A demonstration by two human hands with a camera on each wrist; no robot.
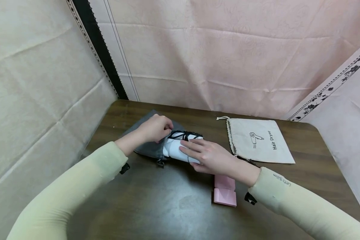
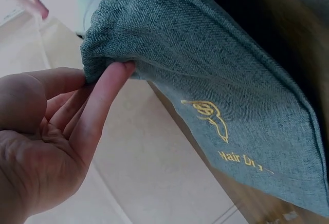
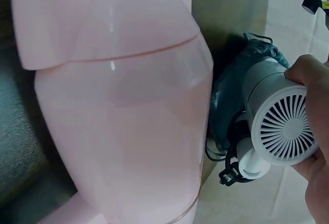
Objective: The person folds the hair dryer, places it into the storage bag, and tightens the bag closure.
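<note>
A white hair dryer (image 1: 176, 150) lies partly inside a grey-blue drawstring bag (image 1: 150, 149), with its vented round end (image 3: 290, 127) sticking out. Its black cord (image 1: 184, 135) is bundled along the folded handle. My left hand (image 1: 156, 128) pinches the rim of the bag's mouth between thumb and fingers. In the left wrist view, the bag shows a gold dryer drawing and lettering (image 2: 241, 158). My right hand (image 1: 208, 156) grips the dryer's body near the vented end, thumb on one side and fingers on the other. The dryer's front part is hidden in the bag.
A beige drawstring bag (image 1: 258, 141) printed "Hair Dryer" lies flat at the back right. A glossy pink object (image 1: 225, 191) sits just below my right wrist and fills much of the right wrist view. Cloth curtains (image 1: 213, 60) stand behind the brown table (image 1: 156, 206).
</note>
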